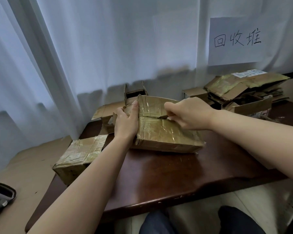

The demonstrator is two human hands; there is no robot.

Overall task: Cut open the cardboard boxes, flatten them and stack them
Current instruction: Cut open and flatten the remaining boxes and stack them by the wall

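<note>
Your left hand [125,122] grips the taped box [166,127] mid-table; your right hand [189,115] has fingers hooked into its split top seam. Sealed box [79,154] awaits at left; flattened stack [243,88] sits far right. Roughly midway, I judge.

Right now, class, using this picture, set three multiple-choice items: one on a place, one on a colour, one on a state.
1. Where is the pile of flattened brown cardboard?
A. far right of the table
B. on the floor
C. near left corner

2. What colour is the wooden table?
A. white
B. dark reddish brown
C. green

3. How is the taped box under the hands?
A. fully flattened
B. seam partly split
C. untouched

Answers: 1 A, it lies below the paper sign. 2 B, its bare top shows that. 3 B, the right hand is at the split seam while the left hand grips the end.
</note>
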